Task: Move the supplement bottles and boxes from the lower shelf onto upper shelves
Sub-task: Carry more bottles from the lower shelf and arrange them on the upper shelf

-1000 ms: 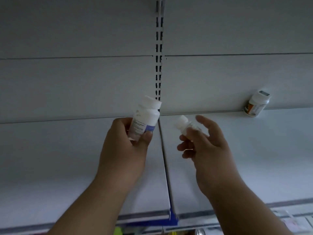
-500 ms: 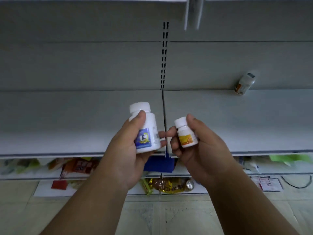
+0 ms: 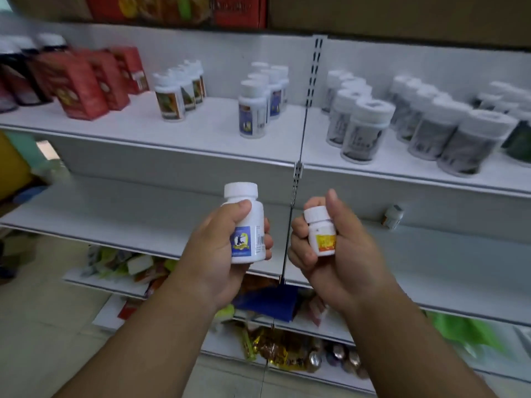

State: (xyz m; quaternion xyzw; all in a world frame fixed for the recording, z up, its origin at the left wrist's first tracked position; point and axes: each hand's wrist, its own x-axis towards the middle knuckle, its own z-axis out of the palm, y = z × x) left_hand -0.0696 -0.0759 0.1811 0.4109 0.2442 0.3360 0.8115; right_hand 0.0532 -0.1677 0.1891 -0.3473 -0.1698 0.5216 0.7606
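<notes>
My left hand (image 3: 218, 254) grips a white bottle with a blue label (image 3: 247, 225), upright, in front of the lower shelf (image 3: 115, 214). My right hand (image 3: 336, 254) grips a smaller white bottle with a yellow-orange label (image 3: 321, 234). One small bottle (image 3: 393, 216) lies tilted against the back of the lower shelf at the right. The upper shelf (image 3: 218, 133) holds red boxes (image 3: 83, 84) at the left, rows of white-capped bottles (image 3: 253, 110) in the middle and larger grey-labelled jars (image 3: 365, 130) at the right.
A slotted metal upright (image 3: 298, 173) divides the shelf bays between my hands. Below the lower shelf, packets and snacks (image 3: 275, 349) fill the bottom shelves. A blue tag (image 3: 267, 303) hangs at the shelf edge. Cartons (image 3: 172, 10) sit on top.
The view has lifted from the bare lower shelf, so the stocked upper shelf is visible. Both hands have drawn back from the shelf, each still holding its bottle, now upright.
</notes>
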